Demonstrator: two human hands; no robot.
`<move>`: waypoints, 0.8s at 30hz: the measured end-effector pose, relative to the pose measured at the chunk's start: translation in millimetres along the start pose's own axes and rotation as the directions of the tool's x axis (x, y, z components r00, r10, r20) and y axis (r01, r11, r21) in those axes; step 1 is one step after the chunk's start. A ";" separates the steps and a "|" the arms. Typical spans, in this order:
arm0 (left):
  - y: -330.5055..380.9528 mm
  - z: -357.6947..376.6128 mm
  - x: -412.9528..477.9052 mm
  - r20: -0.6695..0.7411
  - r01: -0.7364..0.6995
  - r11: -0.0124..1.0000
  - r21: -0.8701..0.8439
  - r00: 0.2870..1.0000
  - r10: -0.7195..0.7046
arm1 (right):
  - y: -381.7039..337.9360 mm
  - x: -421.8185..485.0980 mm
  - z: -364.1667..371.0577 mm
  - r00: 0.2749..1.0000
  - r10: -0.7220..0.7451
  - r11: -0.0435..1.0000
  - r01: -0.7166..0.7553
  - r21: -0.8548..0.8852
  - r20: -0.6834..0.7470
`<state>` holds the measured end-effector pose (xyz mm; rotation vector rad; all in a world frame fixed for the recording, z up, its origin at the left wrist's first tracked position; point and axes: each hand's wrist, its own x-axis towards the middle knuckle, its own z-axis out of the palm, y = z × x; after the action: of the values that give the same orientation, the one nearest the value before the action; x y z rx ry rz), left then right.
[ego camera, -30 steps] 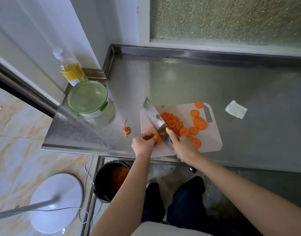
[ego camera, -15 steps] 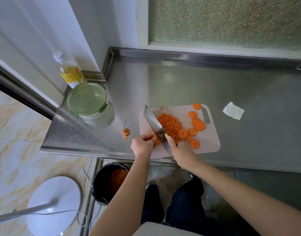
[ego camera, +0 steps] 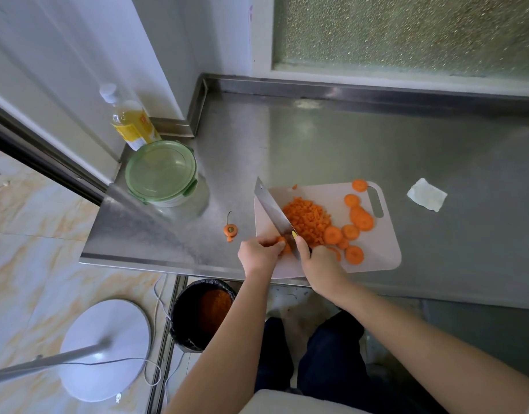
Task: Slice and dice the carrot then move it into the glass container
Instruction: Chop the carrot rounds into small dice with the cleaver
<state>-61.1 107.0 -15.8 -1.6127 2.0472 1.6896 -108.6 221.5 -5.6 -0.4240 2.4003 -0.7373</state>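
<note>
A pale cutting board (ego camera: 376, 255) lies near the steel counter's front edge. On it sit a heap of diced carrot (ego camera: 308, 219) and several round carrot slices (ego camera: 360, 218). My right hand (ego camera: 320, 261) grips the handle of a cleaver (ego camera: 272, 209), whose blade stands edge-down left of the heap. My left hand (ego camera: 257, 253) pinches a small carrot piece (ego camera: 285, 245) against the board just left of the blade. The glass container (ego camera: 164, 174), closed with a green lid, stands to the left at the counter's corner.
A carrot top with stem (ego camera: 230, 230) lies on the steel counter (ego camera: 361, 150) left of the board. An oil bottle (ego camera: 131, 121) stands behind the container. A crumpled tissue (ego camera: 427, 198) lies at right. Below the counter sits a black bin (ego camera: 197, 315) and a white fan base (ego camera: 104, 348).
The blade has stayed beside the diced heap while both hands keep chopping the small piece at the board's front left. The view has shifted slightly.
</note>
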 end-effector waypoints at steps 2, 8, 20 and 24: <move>-0.2 -0.1 0.0 0.002 0.007 1.000 -0.007 1.000 -0.007 | -5.4 2.0 1.0 0.998 -0.036 0.996 0.031 -0.087 -0.052; -0.9 0.4 -3.0 -0.011 -0.017 0.999 -0.041 1.000 0.016 | -8.9 5.6 -0.3 0.999 -0.028 0.996 0.025 -0.088 -0.027; -0.3 0.9 -8.2 -0.022 -0.036 0.999 -0.019 0.999 0.036 | -5.1 21.6 -12.3 0.996 0.066 0.995 -0.071 0.067 0.067; -1.7 1.2 -7.7 -0.030 -0.032 0.999 -0.016 0.999 0.032 | -0.9 14.4 -14.6 0.999 0.034 0.992 -0.038 0.123 0.031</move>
<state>-56.9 113.2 -12.9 -1.6289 2.0895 1.7078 -128.7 220.2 -1.5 -0.3373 2.3138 -0.8528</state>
